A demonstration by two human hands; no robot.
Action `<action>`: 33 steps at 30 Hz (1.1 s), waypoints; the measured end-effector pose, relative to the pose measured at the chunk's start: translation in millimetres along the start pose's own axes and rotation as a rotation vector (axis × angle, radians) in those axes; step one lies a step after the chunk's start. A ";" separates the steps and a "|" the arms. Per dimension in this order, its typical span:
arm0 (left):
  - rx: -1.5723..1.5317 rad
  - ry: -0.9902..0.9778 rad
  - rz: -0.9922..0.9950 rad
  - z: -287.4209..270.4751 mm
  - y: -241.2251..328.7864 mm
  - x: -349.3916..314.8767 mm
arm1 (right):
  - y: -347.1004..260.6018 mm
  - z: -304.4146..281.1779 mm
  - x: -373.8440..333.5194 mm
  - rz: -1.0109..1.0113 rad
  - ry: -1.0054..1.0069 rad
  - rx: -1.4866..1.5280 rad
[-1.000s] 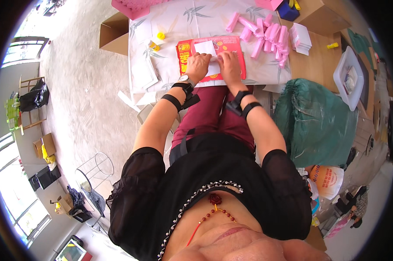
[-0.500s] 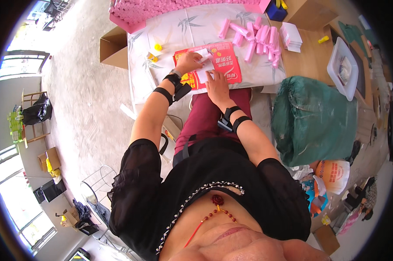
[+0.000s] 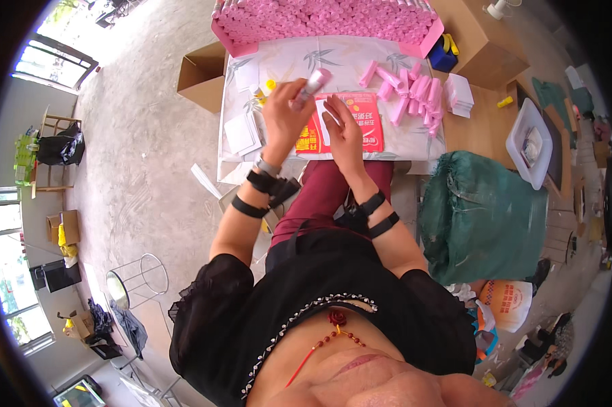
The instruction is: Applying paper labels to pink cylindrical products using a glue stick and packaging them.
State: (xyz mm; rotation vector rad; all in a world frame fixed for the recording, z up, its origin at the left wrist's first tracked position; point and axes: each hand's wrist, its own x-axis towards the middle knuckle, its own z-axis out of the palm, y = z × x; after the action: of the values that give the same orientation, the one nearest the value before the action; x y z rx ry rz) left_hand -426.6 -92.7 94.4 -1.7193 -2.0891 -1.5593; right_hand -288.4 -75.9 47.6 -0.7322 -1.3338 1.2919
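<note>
Clearly, the left hand (image 3: 285,114) pinches a pink-and-white roll (image 3: 316,83) above the table, while the right hand (image 3: 347,136) holds its fingers extended beside a white slip (image 3: 323,125) on the red printed sheet (image 3: 369,133), contact unclear. That roll looks formed; outward, pink rolls (image 3: 420,95) lie heaped outside the well-filled pink box (image 3: 243,49), and white sheets (image 3: 242,133) appear unused.
</note>
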 end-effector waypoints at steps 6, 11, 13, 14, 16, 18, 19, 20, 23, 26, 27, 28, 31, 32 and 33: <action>0.056 0.148 0.378 -3.1 88.5 -26.7 | -83.9 5.7 -17.5 -0.021 0.113 0.323; 0.014 0.121 0.501 10.3 122.5 -32.3 | -89.3 -31.6 -22.8 -0.001 0.166 0.518; 0.004 0.112 0.528 13.2 129.7 -36.5 | -93.4 -40.5 -24.7 -0.010 0.152 0.528; 0.001 0.110 0.528 13.2 132.3 -37.9 | -94.9 -44.4 -25.4 -0.016 0.132 0.543; 0.014 0.107 0.563 12.1 139.4 -37.5 | -94.8 -52.4 -24.8 -0.030 0.122 0.573; 0.012 0.116 0.585 11.4 147.6 -36.6 | -94.4 -59.0 -24.5 -0.042 0.106 0.606; 0.012 0.124 0.606 11.7 151.5 -35.9 | -94.4 -62.2 -24.8 -0.047 0.105 0.621; 0.012 0.127 0.605 12.0 155.1 -34.9 | -94.8 -64.5 -25.0 -0.051 0.104 0.637; 0.024 0.118 0.611 14.5 162.2 -35.4 | -98.2 -68.6 -25.6 -0.079 0.104 0.648; 0.021 0.134 0.607 17.5 165.5 -35.8 | -97.5 -74.6 -26.6 -0.092 0.118 0.612; 0.029 0.132 0.642 18.0 165.3 -35.4 | -99.4 -76.0 -26.2 -0.091 0.118 0.612; 0.036 0.129 0.677 18.7 165.2 -34.9 | -102.7 -77.1 -25.4 -0.105 0.138 0.576; 0.041 0.123 0.700 20.6 166.4 -33.5 | -113.3 -80.9 -23.7 -0.119 0.148 0.536; 0.042 0.122 0.698 20.8 166.4 -33.6 | -115.1 -82.7 -24.0 -0.122 0.138 0.533; 0.054 0.111 0.701 21.1 166.4 -33.4 | -115.2 -85.3 -24.6 -0.120 0.139 0.533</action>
State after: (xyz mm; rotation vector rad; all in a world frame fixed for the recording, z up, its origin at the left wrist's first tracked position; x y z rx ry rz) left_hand -277.9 -120.1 174.4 -1.9745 -1.2392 -1.3112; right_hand -174.3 -100.5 134.5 -0.3548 -0.8496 1.3889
